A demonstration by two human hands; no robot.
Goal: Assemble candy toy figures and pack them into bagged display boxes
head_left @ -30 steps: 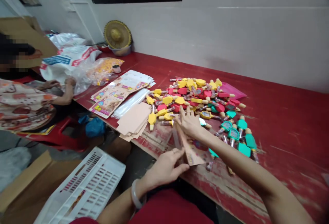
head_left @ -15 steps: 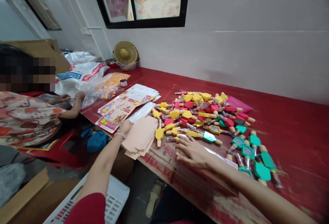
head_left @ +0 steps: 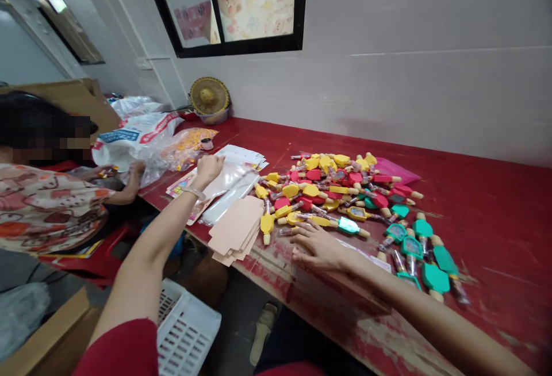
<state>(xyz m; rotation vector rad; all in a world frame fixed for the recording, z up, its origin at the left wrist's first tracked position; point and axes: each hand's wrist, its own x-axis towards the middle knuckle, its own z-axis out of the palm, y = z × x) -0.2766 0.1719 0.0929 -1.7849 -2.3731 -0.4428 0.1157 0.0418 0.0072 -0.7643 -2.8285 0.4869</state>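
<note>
My left hand [head_left: 209, 170] grips a clear plastic sleeve [head_left: 226, 183] lying over the printed cards [head_left: 181, 189]. My right hand [head_left: 317, 248] lies with its fingers apart on a long printed card [head_left: 362, 252] at the table's front edge. It is just below a heap of popsicle-shaped packs [head_left: 328, 192] in yellow, red and teal, each with a small clear tube. A stack of peach card blanks [head_left: 236, 229] sits between my hands, and a second plastic sleeve [head_left: 230, 206] lies behind it.
The red table [head_left: 474, 203] runs along a white tiled wall. A co-worker in a patterned top [head_left: 47, 209] works at the left by white plastic sacks [head_left: 129, 140]. A pink bag [head_left: 394, 172], a straw hat [head_left: 209, 97], and a white crate [head_left: 185, 330] below the table are nearby.
My left hand has moved from the peach stack up to the printed cards and now holds a plastic sleeve over them. My right hand has barely moved.
</note>
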